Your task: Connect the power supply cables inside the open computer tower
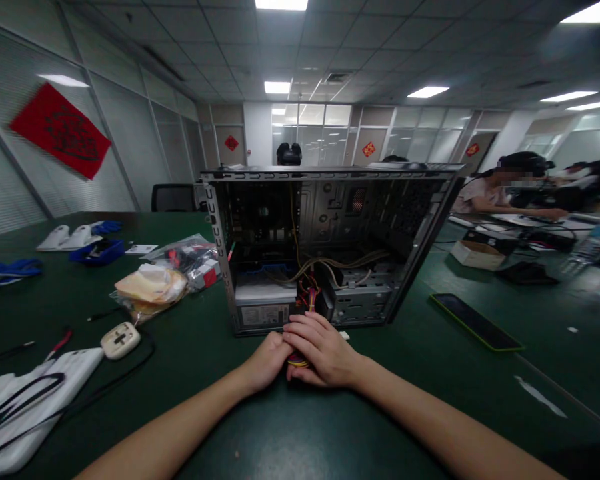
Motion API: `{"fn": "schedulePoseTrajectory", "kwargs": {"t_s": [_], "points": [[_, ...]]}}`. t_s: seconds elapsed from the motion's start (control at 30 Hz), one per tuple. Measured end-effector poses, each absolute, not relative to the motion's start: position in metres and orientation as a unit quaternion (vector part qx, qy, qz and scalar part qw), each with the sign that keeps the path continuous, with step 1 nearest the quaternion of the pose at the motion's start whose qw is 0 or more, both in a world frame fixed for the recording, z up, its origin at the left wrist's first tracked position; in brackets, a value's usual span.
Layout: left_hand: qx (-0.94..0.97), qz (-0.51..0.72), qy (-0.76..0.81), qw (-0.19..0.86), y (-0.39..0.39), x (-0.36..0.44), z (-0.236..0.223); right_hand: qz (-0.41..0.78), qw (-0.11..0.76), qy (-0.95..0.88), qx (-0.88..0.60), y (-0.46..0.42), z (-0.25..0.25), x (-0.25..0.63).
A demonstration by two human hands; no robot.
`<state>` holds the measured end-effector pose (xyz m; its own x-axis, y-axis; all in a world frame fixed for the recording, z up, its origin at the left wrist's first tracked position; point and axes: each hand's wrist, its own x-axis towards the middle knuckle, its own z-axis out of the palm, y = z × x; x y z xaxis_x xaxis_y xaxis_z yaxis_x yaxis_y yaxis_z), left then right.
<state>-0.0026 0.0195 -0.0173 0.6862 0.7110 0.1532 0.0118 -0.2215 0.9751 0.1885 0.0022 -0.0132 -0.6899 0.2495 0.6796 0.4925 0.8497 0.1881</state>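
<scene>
Cable bundle [299,361] mostly hidden between both hands, right hand [325,350] curled over it, left hand [266,361] closed against its side, grip unclear, open computer case [266,293] just beyond, dark interior hard to read.

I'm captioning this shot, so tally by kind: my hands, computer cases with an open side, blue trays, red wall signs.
Left hand and right hand: 2
Computer case: 1
Blue tray: 1
Red wall signs: 4
Total: 8

Left of the blue tray [105,253] lies 1 blue glove [15,269]; right of it, 1 white card [141,249] and 2 plastic bags [153,288]. Nearer the camera lies 1 cream block [121,341].
</scene>
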Motion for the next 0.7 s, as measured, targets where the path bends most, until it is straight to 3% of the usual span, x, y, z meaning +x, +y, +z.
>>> {"fn": "schedulePoseTrajectory", "kwargs": {"t_s": [0.43, 0.7], "points": [[0.719, 0.312, 0.239, 0.573, 0.015, -0.004, -0.009, -0.195, 0.376, -0.886, -0.188, -0.001, -0.004, 0.188], [0.702, 0.294, 0.196, 0.618, 0.005, 0.002, -0.012, -0.296, 0.370, -0.862, -0.182, 0.004, 0.027, 0.236]]}}
